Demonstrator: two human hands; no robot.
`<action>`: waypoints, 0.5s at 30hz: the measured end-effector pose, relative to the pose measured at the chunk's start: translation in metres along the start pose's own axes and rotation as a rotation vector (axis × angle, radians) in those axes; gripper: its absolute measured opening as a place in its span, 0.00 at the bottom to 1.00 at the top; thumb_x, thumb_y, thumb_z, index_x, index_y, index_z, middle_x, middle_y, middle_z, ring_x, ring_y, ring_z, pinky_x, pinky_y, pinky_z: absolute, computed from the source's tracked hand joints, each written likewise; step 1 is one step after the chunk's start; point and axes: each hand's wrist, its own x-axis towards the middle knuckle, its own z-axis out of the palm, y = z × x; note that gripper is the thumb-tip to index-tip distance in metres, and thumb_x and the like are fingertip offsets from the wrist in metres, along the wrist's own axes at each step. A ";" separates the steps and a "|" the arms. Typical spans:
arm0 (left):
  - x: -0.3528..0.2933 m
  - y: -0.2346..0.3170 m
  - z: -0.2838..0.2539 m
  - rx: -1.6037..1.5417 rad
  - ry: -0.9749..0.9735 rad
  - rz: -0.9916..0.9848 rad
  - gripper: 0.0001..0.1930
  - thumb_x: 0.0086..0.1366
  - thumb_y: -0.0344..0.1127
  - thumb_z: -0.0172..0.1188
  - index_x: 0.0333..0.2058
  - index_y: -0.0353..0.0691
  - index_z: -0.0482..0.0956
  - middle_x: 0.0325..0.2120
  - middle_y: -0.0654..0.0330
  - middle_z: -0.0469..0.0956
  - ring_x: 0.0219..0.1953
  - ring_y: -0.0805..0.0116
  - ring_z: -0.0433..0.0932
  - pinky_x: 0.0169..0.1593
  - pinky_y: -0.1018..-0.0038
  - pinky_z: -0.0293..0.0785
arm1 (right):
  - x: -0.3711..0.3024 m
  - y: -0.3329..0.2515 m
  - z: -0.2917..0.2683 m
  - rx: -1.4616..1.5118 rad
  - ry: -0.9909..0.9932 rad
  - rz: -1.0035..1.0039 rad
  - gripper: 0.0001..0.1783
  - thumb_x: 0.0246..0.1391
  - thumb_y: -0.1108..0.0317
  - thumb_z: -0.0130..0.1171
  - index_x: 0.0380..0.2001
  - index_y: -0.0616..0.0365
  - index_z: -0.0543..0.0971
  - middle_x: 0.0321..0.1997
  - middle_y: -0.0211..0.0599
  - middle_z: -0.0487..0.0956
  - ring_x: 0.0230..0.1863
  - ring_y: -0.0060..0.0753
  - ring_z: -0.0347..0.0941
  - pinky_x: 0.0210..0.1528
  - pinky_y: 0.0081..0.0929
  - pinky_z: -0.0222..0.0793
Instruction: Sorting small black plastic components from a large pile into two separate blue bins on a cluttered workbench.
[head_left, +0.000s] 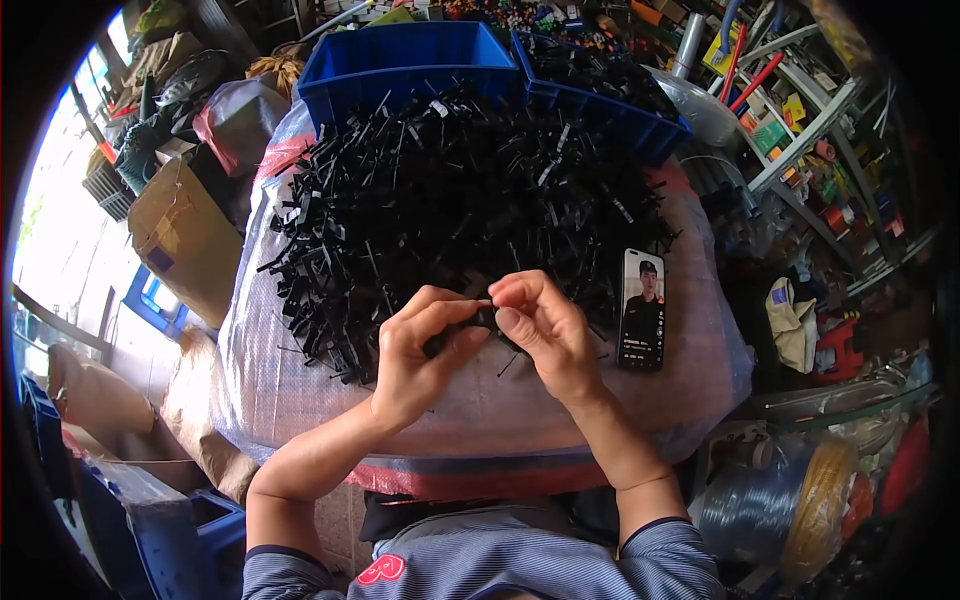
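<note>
My left hand [425,345] and my right hand [548,335] meet above the near edge of a heap. Fingers on both sides are closed in a pinch, tip to tip. Between them a small black piece [487,318] shows in part; the fingertips cover most of it, so its exact shape cannot be told. In front of the hands spreads the large heap of small black parts [430,200], many with thin, pin-like stems. One loose black part [508,366] lies just below my right hand.
A blue bin [405,75] stands behind the heap, beside another blue bin [610,118] holding black parts. A phone [642,310] with a lit screen lies to the right on the plastic-covered table [300,400]. Cardboard [185,235] stands left, wire spools [765,500] lower right, metal shelving [815,125] far right.
</note>
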 end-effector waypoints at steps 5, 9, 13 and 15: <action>-0.006 0.001 0.006 0.150 0.047 0.224 0.14 0.47 0.20 0.62 0.35 0.33 0.77 0.30 0.55 0.74 0.25 0.68 0.74 0.27 0.79 0.70 | 0.002 0.013 -0.011 0.327 -0.165 0.297 0.07 0.57 0.68 0.52 0.34 0.61 0.73 0.35 0.28 0.72 0.40 0.16 0.64 0.46 0.15 0.57; -0.006 0.000 0.005 0.167 0.026 0.202 0.14 0.47 0.20 0.62 0.35 0.34 0.76 0.30 0.55 0.74 0.26 0.65 0.76 0.27 0.76 0.72 | 0.003 0.018 -0.007 0.426 -0.155 0.265 0.05 0.55 0.70 0.53 0.32 0.60 0.74 0.32 0.26 0.70 0.33 0.15 0.61 0.39 0.14 0.56; -0.003 -0.002 0.001 0.168 0.016 0.178 0.14 0.47 0.21 0.63 0.36 0.34 0.76 0.30 0.55 0.74 0.25 0.68 0.75 0.26 0.79 0.70 | 0.001 0.015 -0.012 0.372 -0.181 0.332 0.09 0.56 0.66 0.54 0.36 0.61 0.73 0.35 0.30 0.72 0.36 0.19 0.65 0.41 0.16 0.61; 0.004 -0.008 -0.004 0.008 -0.001 0.135 0.11 0.50 0.23 0.63 0.35 0.33 0.76 0.27 0.60 0.74 0.24 0.74 0.73 0.28 0.81 0.68 | 0.006 0.004 -0.010 -0.025 -0.185 0.048 0.12 0.55 0.65 0.55 0.39 0.61 0.73 0.38 0.33 0.72 0.39 0.23 0.67 0.43 0.19 0.63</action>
